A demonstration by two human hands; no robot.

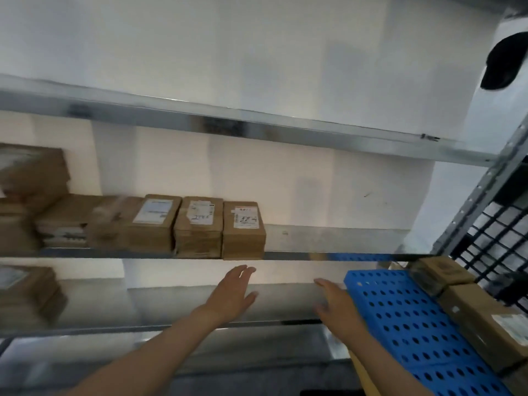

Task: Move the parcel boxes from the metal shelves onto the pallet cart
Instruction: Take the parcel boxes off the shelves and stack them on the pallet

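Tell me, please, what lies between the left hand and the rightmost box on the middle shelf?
Only the shelf's metal front edge; in the head view the left hand is below the box.

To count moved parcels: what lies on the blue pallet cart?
Cardboard parcel boxes along its right side; the visible blue deck is otherwise bare. The right hand hides some left edge.

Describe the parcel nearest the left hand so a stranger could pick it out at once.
Find the middle metal shelf, which carries a row of brown boxes. The parcel is the last box at the row's right end, just above the left hand. Alone in the row, it has bare shelf to its right.
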